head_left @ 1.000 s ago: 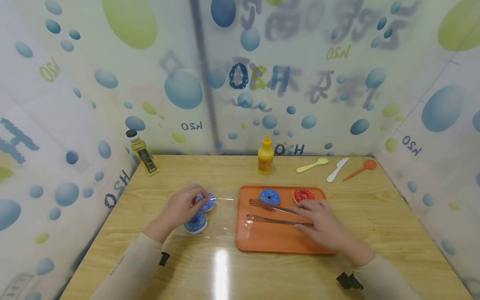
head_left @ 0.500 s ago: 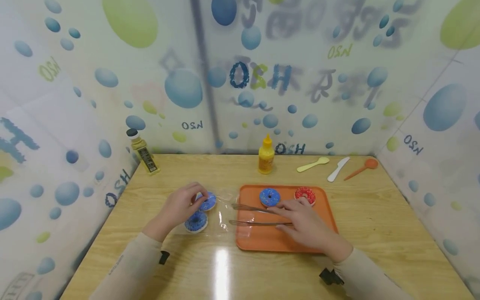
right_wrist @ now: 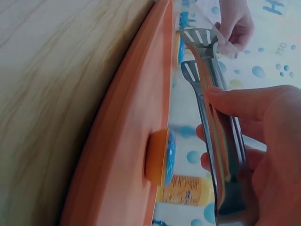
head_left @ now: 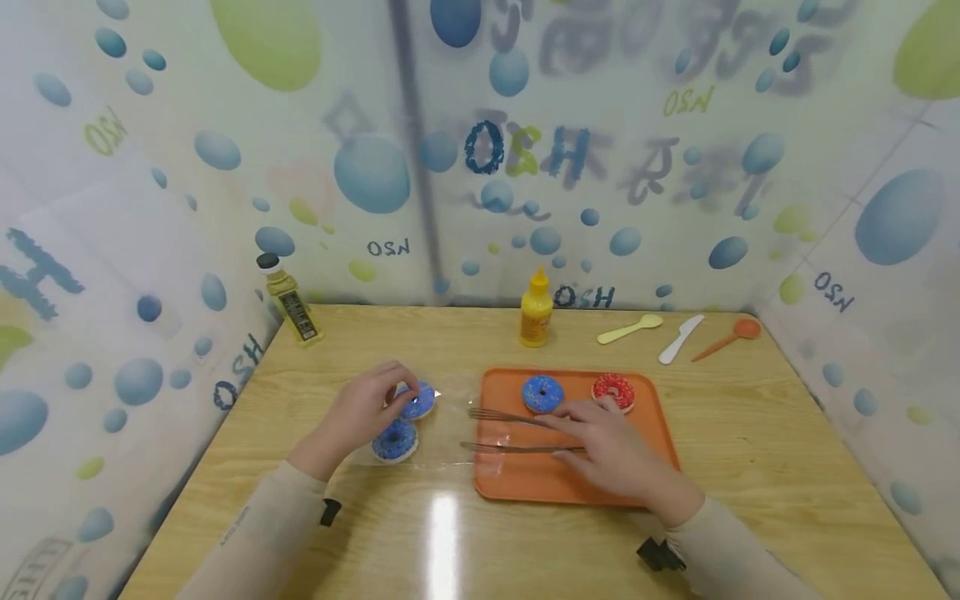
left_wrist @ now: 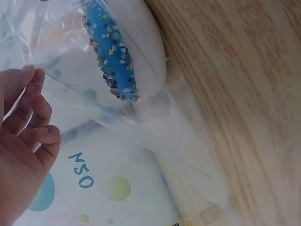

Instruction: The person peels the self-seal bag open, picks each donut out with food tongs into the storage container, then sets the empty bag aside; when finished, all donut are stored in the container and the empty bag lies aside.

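My left hand (head_left: 367,406) pinches the edge of a clear plastic bag (head_left: 450,429) between thumb and forefinger, plainly seen in the left wrist view. Inside the bag, two blue sprinkled donuts (head_left: 393,443) lie on the table left of an orange tray (head_left: 525,487). My right hand (head_left: 618,454) grips metal tongs (right_wrist: 207,89) over the tray, their slotted ends spread apart. In the head view those ends reach past the tray's left rim to the bag's mouth, with nothing between them. A blue donut (head_left: 556,398) and a red donut (head_left: 627,390) sit on the tray's far side.
A yellow squeeze bottle (head_left: 536,321) stands behind the tray. At the back left is an oil-like bottle (head_left: 298,317) with a black cap. A yellow spoon (head_left: 626,332), white knife (head_left: 678,342) and orange spoon (head_left: 745,329) lie at the back right. Printed walls enclose the table.
My right hand has moved left with the tongs, bringing their ends from over the tray to the bag's mouth. My left hand keeps its pinch in the same place.
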Demonstrator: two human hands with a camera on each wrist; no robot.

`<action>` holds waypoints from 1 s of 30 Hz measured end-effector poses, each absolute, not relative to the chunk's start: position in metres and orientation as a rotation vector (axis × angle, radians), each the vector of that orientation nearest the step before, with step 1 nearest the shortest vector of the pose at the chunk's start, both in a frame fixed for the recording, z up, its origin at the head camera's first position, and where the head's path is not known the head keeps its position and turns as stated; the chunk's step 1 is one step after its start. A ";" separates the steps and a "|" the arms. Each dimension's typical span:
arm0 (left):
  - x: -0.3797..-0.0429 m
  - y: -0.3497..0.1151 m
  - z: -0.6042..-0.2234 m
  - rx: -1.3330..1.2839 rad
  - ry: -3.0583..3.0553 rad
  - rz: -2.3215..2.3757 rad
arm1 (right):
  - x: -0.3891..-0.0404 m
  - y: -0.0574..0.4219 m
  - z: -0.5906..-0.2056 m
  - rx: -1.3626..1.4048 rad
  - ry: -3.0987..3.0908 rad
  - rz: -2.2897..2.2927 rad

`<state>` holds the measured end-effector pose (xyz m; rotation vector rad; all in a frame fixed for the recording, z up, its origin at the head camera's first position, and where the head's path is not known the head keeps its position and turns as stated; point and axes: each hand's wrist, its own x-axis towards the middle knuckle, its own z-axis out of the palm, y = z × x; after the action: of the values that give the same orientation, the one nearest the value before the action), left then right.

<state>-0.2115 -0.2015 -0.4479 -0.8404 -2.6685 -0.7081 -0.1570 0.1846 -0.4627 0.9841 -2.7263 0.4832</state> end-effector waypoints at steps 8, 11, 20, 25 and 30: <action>-0.212 -0.200 -0.446 -0.841 -2.652 -0.711 | -0.165 0.158 -0.464 1.032 -2.764 0.412; -0.212 -0.201 -0.447 -0.853 -2.641 -0.707 | -0.169 0.148 -0.470 1.072 -2.748 0.393; -0.212 -0.199 -0.448 -0.870 -2.649 -0.705 | -0.175 0.128 -0.475 1.179 -2.724 0.446; -0.211 -0.198 -0.448 -0.876 -2.647 -0.699 | -0.179 0.120 -0.477 1.194 -2.706 0.495; -0.211 -0.198 -0.449 -0.883 -2.635 -0.687 | -0.181 0.112 -0.480 1.191 -2.706 0.487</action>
<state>-0.2110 -0.1977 -0.4491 -0.8828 -2.6347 -0.6872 -0.1813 0.1122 -0.4805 1.1909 -2.7060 0.4867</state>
